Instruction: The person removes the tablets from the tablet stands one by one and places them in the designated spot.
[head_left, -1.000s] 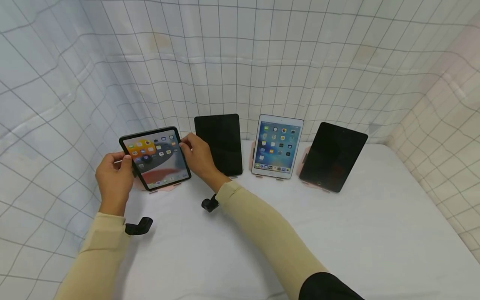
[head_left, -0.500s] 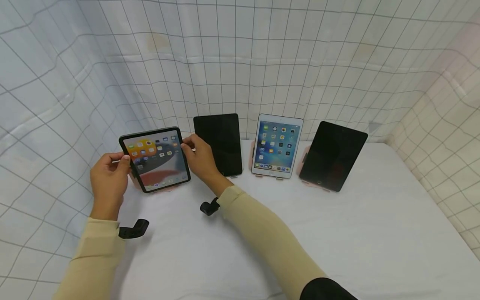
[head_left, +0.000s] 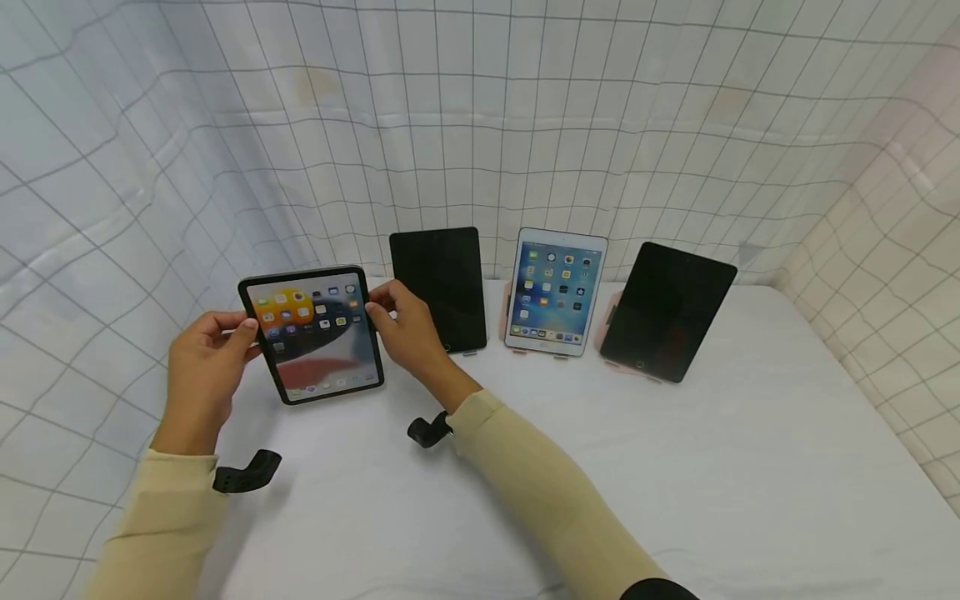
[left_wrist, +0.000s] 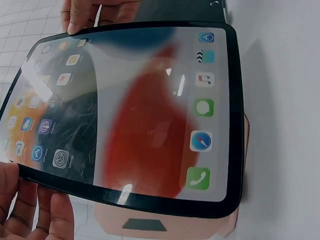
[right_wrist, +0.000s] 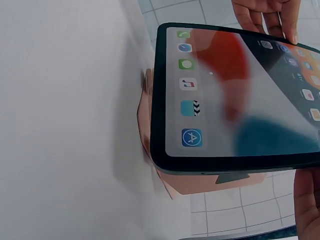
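Note:
Both hands hold a dark-framed tablet [head_left: 311,333] with a lit home screen, at the left of the white table. My left hand [head_left: 213,342] grips its left edge, thumb on the bezel. My right hand [head_left: 397,321] pinches its right edge. In the left wrist view the tablet [left_wrist: 130,115] hangs tilted over a pink stand [left_wrist: 165,225], with left fingers [left_wrist: 30,210] under its corner. In the right wrist view the same tablet [right_wrist: 235,95] sits above the stand [right_wrist: 175,175]. Whether the tablet still touches the stand I cannot tell.
Three more tablets lean on pink stands in a row at the back: a dark one [head_left: 438,287], a white lit one [head_left: 555,292] and a dark one [head_left: 667,312]. A gridded cloth [head_left: 480,125] walls in the white table [head_left: 600,467].
The lit tablet has come toward me and lower in the head view, now covering its pink stand. Both hands drew back with it.

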